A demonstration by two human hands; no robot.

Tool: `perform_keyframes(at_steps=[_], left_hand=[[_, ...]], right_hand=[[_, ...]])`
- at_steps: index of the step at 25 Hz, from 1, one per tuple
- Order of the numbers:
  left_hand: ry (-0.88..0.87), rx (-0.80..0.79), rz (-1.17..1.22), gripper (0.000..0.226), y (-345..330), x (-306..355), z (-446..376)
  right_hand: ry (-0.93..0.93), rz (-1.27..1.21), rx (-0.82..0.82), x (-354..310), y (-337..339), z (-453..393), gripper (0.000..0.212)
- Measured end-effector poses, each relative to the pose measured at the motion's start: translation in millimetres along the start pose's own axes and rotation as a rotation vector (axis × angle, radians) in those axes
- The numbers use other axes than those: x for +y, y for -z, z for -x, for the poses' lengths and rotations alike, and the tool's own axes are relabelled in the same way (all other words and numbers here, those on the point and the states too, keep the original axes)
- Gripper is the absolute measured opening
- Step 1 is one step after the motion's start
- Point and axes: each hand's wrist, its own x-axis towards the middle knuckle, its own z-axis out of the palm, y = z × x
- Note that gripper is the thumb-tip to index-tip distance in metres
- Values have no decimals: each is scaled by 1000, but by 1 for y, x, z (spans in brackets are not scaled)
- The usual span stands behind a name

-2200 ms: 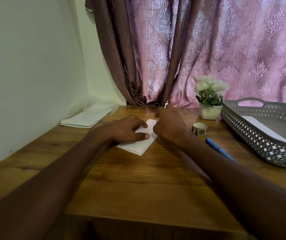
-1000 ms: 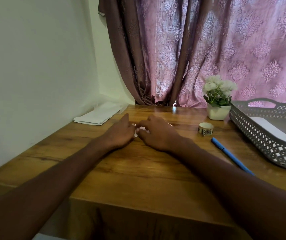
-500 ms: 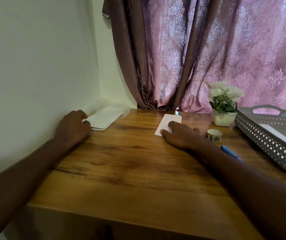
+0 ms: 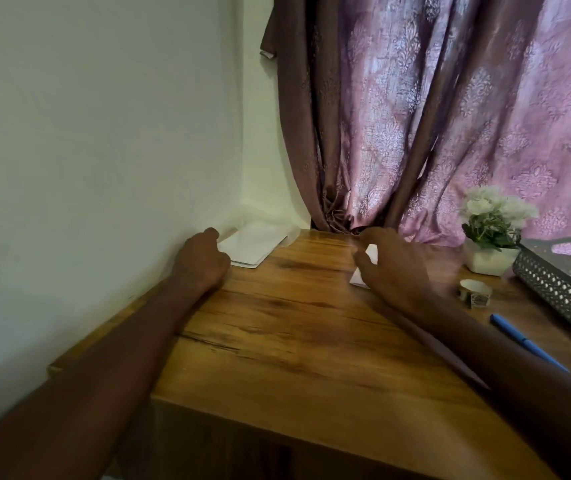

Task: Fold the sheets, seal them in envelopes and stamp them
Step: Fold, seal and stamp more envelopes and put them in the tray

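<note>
Left grip: left hand (image 4: 202, 263) is curled on the near edge of the envelope stack (image 4: 254, 244) by the wall, as 0.5 s ago; whether one is pinched cannot be told.
Right grip: right hand (image 4: 393, 268), blurred, is raised with fingers spread, holding nothing; earlier it was pressed flat.
Folded sheet (image 4: 363, 268): lies on the wooden table (image 4: 311, 341), partly hidden beneath the right hand.
Surroundings: stamp roll (image 4: 474, 292), blue pen (image 4: 528, 342), grey basket (image 4: 561, 289).
</note>
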Motion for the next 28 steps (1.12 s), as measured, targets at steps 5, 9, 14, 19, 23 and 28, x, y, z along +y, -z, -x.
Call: perform_keyframes(at_steps=[5, 9, 14, 19, 23, 28], left_hand=[[46, 149, 196, 49, 3, -3, -10], [-20, 192, 227, 43, -1, -3, -8], [-88, 233, 210, 30, -6, 3, -12], [-204, 329, 419, 30, -1, 9, -6], [-157, 316, 687, 57, 2, 9, -6], [-160, 257, 793, 61, 3, 13, -2]], right_hand=[[163, -117, -258, -87, -50, -19, 38], [119, 29, -355, -128, -98, -31, 51], [162, 21, -282, -127, -105, -28, 27], [136, -304, -190, -117, -84, -23, 16], [146, -520, -150, -95, -40, -24, 14], [1, -1323, -287, -41, 32, -26, 16]])
